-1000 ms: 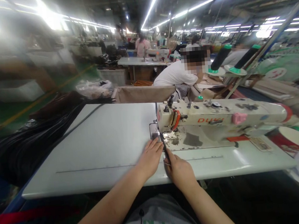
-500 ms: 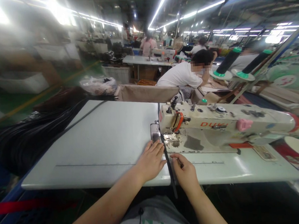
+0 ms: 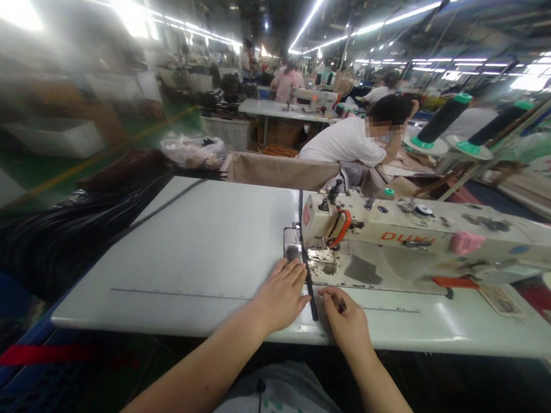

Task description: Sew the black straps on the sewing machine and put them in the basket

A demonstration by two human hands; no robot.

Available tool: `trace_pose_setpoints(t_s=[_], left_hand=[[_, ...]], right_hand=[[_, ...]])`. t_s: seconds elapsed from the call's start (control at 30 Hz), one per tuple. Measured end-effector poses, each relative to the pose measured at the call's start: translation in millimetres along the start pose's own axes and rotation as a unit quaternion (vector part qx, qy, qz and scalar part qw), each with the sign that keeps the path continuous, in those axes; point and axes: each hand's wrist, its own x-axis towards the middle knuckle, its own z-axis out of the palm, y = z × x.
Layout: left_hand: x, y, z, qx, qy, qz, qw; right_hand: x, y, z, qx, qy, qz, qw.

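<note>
A narrow black strip [image 3: 312,302] runs away from me along the left side of the sewing machine [image 3: 368,231], passing by its needle area. Its near end lies on the white table [image 3: 201,238], short of the front edge. My left hand [image 3: 285,295] rests flat beside the strip, fingers stretched toward the metal plate [image 3: 292,251] and fingertips touching the strip's left side. Just right of the strip, my right hand [image 3: 346,315] is closed with its fingers curled. Something small and dark shows inside it, too hidden to name.
A heap of long black strips [image 3: 59,249] hangs at the table's left. Behind the table stands a fabric-lined bin [image 3: 273,172], with a co-worker in a white shirt [image 3: 337,141] leaning beyond it. Black thread cones [image 3: 445,120] stand at the right.
The black strip has slid away from me; its near end hung over the table edge and now lies on the tabletop. Both hands keep nearly the same places. The view has shifted slightly.
</note>
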Motion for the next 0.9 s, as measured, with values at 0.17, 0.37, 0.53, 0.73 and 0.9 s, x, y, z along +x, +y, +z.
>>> trace_pose_setpoints(t_s=[0.17, 0.37, 0.53, 0.73, 0.9], left_hand=[[-0.4, -0.1, 1.1, 0.001, 0.003, 0.002, 1.0], [-0.6, -0.6, 2.6, 0.002, 0.006, 0.004, 1.0], [-0.8, -1.2, 2.4, 0.002, -0.006, 0.004, 1.0], [2.9, -3.1, 2.6, -0.002, -0.016, -0.008, 1.0], [7.9, -7.5, 8.0, -0.004, -0.035, -0.024, 0.999]], right_hand=[[1.9, 0.7, -0.2, 0.007, -0.005, 0.012, 1.0], [1.0, 4.8, 1.3, 0.003, -0.002, -0.001, 1.0], [0.6, 6.9, 2.1, 0.006, -0.001, -0.008, 1.0], [-1.4, 6.0, 2.3, 0.009, 0.0, -0.017, 1.0], [-2.1, 5.1, 1.8, 0.01, -0.004, -0.015, 1.0]])
